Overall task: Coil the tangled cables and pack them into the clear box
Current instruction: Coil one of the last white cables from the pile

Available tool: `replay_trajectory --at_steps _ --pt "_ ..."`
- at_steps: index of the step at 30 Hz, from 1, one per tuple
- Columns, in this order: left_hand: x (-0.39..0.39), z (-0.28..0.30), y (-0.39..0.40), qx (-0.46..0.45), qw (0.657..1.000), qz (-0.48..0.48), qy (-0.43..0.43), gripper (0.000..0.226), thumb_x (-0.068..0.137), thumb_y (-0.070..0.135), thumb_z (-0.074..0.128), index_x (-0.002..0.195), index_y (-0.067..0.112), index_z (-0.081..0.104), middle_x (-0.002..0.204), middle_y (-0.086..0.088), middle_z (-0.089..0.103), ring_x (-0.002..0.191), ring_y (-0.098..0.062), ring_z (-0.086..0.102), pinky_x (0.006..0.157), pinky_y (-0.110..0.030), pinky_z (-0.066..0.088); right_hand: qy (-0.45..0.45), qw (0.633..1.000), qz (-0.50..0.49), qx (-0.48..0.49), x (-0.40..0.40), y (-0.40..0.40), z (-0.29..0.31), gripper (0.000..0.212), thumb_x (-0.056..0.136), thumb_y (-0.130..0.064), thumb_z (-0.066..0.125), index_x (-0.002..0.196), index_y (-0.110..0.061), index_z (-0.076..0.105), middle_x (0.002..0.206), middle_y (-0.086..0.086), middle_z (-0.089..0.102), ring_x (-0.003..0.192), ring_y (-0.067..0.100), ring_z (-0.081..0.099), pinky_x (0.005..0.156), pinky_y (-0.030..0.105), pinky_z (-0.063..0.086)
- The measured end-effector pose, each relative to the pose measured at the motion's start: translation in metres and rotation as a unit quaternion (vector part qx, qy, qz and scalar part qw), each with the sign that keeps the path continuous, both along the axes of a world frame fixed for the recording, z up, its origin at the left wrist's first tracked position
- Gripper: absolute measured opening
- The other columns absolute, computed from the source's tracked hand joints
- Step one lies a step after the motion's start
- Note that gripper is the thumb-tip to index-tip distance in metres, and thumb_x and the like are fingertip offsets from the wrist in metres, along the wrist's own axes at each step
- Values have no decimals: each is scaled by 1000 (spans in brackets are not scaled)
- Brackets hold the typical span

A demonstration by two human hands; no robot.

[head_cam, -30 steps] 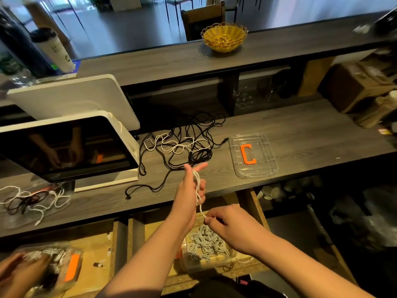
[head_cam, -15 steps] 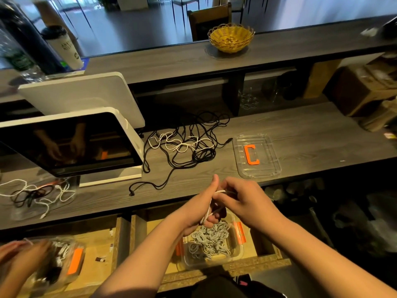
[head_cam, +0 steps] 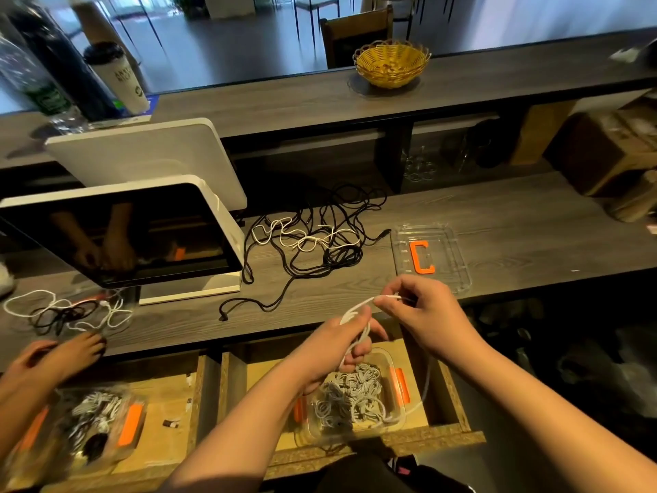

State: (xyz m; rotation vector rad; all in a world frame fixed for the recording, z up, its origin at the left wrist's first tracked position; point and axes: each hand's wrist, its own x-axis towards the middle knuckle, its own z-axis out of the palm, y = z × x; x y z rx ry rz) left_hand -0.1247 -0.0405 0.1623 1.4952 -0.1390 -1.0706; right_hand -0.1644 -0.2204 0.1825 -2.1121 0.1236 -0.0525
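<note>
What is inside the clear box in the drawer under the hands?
The clear box holds many small coiled grey-white cables. The left hand covers its far left corner, so anything there, or beneath the coils, cannot be seen.

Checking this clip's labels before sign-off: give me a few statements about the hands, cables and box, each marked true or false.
1. Both hands hold the white cable. True.
2. The clear box below the hands is empty. False: it holds coiled grey-white cables.
3. The clear lid lies on the counter, off the box. True.
4. The tangled cables on the counter are all white. False: mostly black, with a white one among them.
5. The right hand rests flat on the counter. False: it pinches the cable.
</note>
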Motion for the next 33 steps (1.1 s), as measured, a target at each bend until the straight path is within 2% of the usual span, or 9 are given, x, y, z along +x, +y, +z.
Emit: replay_trajectory --at_steps 4,9,12,16,20,24,27,30,33 --pt "0 -2 -2 -2 995 98 -18 49 101 54 40 121 12 57 68 0 53 56 -8 43 51 -21 34 23 1000 -6 19 -2 6 -8 8 90 -32 66 85 -27 67 71 -2 63 63 9 54 63 34 48" --pt "3 -7 0 -31 979 199 -18 50 101 53 38 116 19 72 76 -4 63 64 -12 56 60 -26 44 54 997 -26 47 -2 12 -14 14 93 -32 64 83 -22 65 70 -1 60 64 13 53 65 37 49" --pt "6 -3 -4 -92 964 246 36 51 100 53 37 108 24 77 82 -4 66 74 -14 60 65 -28 49 69 995 -37 61 -2 15 -18 19 94 -32 63 79 -20 66 72 6 64 66 21 57 68 43 50" --pt "5 2 -20 -158 927 318 121 53 101 52 35 111 17 74 87 -7 67 82 -17 63 78 -32 50 97 992 -43 66 -4 19 -20 24 96 -32 60 76 -20 66 69 3 64 63 10 53 66 40 47" --pt "1 6 -34 -188 913 342 118 53 101 53 34 116 16 69 89 -7 70 95 -19 63 94 -36 48 127 983 -20 134 -7 25 -20 48 95 -57 48 84 -15 67 63 -7 60 61 8 51 64 37 41" --pt "-1 10 -42 -142 937 317 47 55 101 56 32 102 25 77 83 1 68 88 -13 62 76 -28 52 112 959 26 258 -12 28 -21 33 95 -53 53 100 -25 71 87 -4 71 78 8 63 74 33 50" --pt "-3 10 -44 -110 950 294 -2 56 99 59 30 103 29 77 74 1 64 78 -14 60 67 -27 53 135 951 20 279 -13 28 -18 23 97 -43 57 107 -25 68 80 4 63 60 11 53 57 26 40" --pt "-5 7 -44 -99 959 263 -42 56 94 68 31 110 35 73 79 -8 57 78 -25 48 63 -32 39 150 934 46 322 -14 24 -14 28 96 -43 59 107 -18 64 75 14 60 59 15 49 56 26 40" --pt "-1 2 -45 -84 963 246 -73 51 96 68 33 117 40 70 86 -13 52 80 -27 43 58 -29 32 162 906 58 386 -15 22 -10 20 97 -37 60 98 -17 61 70 5 55 51 10 43 48 21 36"
